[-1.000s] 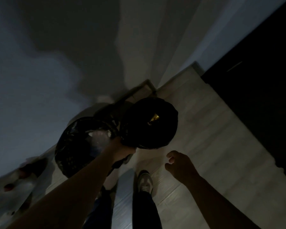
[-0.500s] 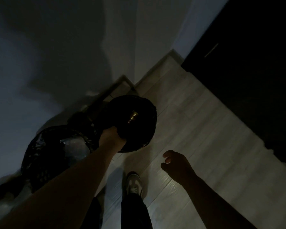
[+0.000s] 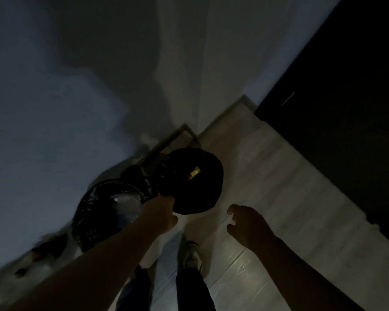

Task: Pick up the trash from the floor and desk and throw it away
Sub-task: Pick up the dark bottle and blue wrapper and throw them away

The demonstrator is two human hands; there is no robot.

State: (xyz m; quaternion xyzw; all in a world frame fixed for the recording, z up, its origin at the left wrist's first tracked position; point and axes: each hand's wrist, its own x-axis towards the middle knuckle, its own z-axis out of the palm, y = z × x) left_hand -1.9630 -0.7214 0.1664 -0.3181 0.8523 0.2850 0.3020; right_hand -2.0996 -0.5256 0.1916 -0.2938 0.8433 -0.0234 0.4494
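Dim room. Wall (image 3: 54, 86) fills the upper left, a dark panel (image 3: 346, 86) the upper right, pale floor (image 3: 290, 187) the centre right. Lined bin (image 3: 94, 216) sits lower left of centre, clear plastic (image 3: 127, 202) inside. Black bin (image 3: 202, 194) is just beside it at centre; the left hand (image 3: 161, 215) grips its near rim. Right hand (image 3: 248, 225) hangs free, fingers loosely curled. Yellow scrap (image 3: 194, 172) lies inside the black bin.

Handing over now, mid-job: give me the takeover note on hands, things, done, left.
Left hand grips the near rim of a black round bin; a gold scrap shows inside it.
Right hand open, empty, above the floor.
Left of that bin, a bag-lined bin holds pale trash.
Done: some trash binned.
Left: too dark to tell if more lies about; desk out of view.
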